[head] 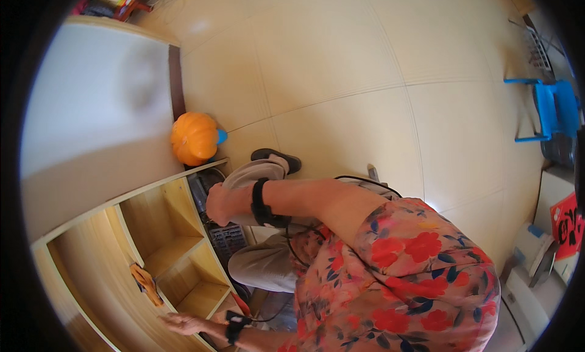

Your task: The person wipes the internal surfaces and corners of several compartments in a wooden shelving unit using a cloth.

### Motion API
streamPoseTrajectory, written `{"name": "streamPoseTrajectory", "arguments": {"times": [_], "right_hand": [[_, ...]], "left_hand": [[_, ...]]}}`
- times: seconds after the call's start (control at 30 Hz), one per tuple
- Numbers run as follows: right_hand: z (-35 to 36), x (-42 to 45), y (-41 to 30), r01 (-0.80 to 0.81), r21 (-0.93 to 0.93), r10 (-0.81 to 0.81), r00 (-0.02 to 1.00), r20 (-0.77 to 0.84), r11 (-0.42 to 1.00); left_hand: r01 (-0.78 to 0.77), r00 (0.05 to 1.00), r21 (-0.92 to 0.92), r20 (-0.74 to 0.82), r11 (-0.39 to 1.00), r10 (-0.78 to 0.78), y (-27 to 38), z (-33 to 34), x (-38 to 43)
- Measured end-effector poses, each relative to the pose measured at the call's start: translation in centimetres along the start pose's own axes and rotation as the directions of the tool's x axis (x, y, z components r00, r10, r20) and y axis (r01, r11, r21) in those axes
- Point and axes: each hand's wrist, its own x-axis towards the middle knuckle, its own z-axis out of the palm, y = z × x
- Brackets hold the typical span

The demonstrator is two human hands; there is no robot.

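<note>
A light wooden shelf unit with several compartments stands before me. My left hand is at its edge, fingers extended and nothing seen in them. Just beyond those fingertips, on a shelf board, lies a small orange-brown and dark object, which looks like a wooden ornament; its exact kind is unclear. My right hand is lowered in front of the lower part of the unit, beside my knee. Its fingers are curled down and mostly hidden, so I cannot see whether they hold anything. Both wrists wear black straps with cables.
An orange pumpkin-shaped object stands by the wall at the unit's end. A dark plastic basket sits low beside my legs. Tiled floor stretches behind it. A blue chair and white boxes stand at the far right.
</note>
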Motion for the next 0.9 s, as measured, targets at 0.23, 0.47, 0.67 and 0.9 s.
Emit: {"name": "streamPoseTrajectory", "arguments": {"times": [0.23,0.47,0.67,0.9], "right_hand": [[-0.6,-0.2,0.0,-0.019,0.081,0.011,0.995,0.097,0.997],[0.9,-0.2,1.3,-0.036,0.013,0.035,0.994,0.104,0.999],[-0.4,-1.1,-0.9,0.02,0.034,-0.018,0.998,-0.063,0.999],[-0.3,-0.9,-1.3,0.021,0.029,-0.021,1.0,-0.009,0.999]], "left_hand": [[-0.126,0.969,0.463,0.247,0.877,0.009,-7.7,3.2,6.6],[0.206,0.803,0.174,0.532,0.963,-0.268,-2.4,7.7,6.2],[0.323,0.603,0.121,0.739,0.939,-0.302,-5.7,5.9,12.1],[0.226,0.753,-0.031,0.639,0.974,-0.155,-4.0,9.1,10.3]]}}
